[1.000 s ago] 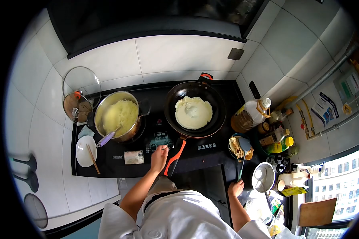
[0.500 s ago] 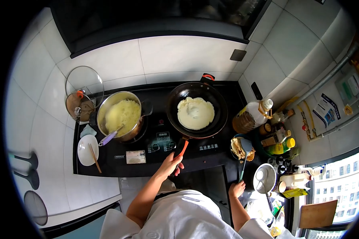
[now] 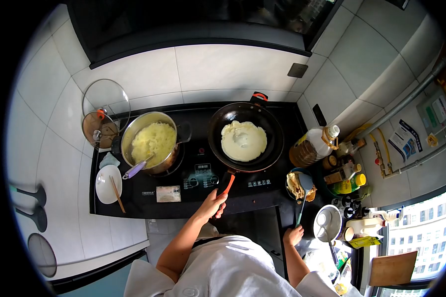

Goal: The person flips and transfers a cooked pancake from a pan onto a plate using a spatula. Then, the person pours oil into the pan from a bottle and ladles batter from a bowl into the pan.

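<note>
My left hand [image 3: 213, 206] is wrapped round the orange-and-black handle of a dark wok [image 3: 222, 154] on the cooktop. Inside the wok lies a pale, flat round of batter or egg, a pancake [image 3: 244, 142], slightly off the pan's middle. Over to the right, my right hand [image 3: 293, 236] grips the green handle of a spatula [image 3: 306, 181]. The spatula's dark head rests over a bowl of brownish cooked pieces [image 3: 295, 185], partly covering them. No part of the spatula is at the wok.
A steel pot [image 3: 126, 133] of yellowish food holds a purple-handled utensil [image 3: 135, 170]. Beside it are a white bowl [image 3: 104, 190] with chopsticks [image 3: 117, 194] and a glass lid [image 3: 105, 109]. At right stand an oil bottle [image 3: 307, 148], several sauce bottles and a small saucepan [image 3: 327, 222].
The view has shifted very slightly. Both hands, the wok, the pancake and the spatula stay essentially where they were.
</note>
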The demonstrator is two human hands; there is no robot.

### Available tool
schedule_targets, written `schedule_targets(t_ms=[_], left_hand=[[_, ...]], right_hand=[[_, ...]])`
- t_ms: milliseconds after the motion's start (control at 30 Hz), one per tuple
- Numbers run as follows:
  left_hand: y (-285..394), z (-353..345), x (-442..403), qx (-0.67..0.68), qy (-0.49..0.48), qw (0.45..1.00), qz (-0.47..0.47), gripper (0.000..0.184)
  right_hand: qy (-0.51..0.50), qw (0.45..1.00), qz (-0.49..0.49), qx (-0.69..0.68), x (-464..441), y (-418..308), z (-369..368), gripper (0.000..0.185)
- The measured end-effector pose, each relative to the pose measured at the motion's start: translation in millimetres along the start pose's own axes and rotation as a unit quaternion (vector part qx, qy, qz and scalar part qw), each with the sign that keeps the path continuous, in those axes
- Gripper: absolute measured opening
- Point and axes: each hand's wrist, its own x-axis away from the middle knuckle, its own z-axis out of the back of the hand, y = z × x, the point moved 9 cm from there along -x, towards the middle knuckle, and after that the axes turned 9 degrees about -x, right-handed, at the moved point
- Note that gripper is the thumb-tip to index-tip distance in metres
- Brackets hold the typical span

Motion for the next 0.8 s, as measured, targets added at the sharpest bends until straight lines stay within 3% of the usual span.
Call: schedule_targets(t_ms=[800], left_hand=[[-2.2, 0.4, 0.2, 0.007, 0.004, 1.000, 0.007, 0.027]], right_hand=[[0.028, 0.999, 0.016, -0.016, 0.8, 0.7, -1.3, 0.042]])
